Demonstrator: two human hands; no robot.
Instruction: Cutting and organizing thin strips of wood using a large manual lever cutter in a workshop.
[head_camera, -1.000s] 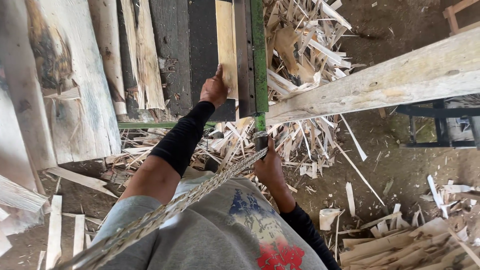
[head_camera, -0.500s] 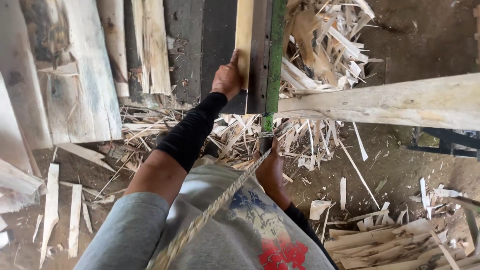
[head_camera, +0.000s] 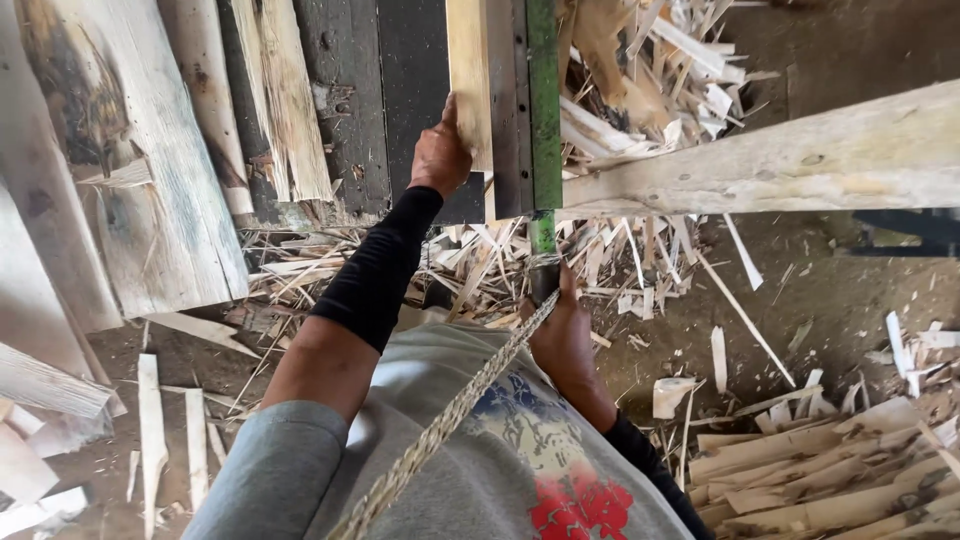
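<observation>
Two bare hands work at a green metal post (head_camera: 544, 110) that runs down the upper centre of the frame. The left hand (head_camera: 440, 155), on an arm in a black sleeve stretched up from the lower left, is closed narrowly on the lower left edge of a pale wooden plank (head_camera: 469, 85) standing against the dark frame just left of the post. The right hand (head_camera: 562, 335), lower centre, is wrapped around a braided rope (head_camera: 455, 420) where it meets the foot of the post; the rope runs taut and diagonal toward the lower left across a grey shirt. The plank looks stiff, dry and fairly light, rough-sawn and likely splintery, so a grip on its long edge near the end, as shown, should steer it well. The rope appears coarse and flexible, offering good friction. A thick pale beam (head_camera: 780, 160) crosses the right side, and wood offcuts (head_camera: 640, 270) litter the dirt floor (head_camera: 830, 290).
</observation>
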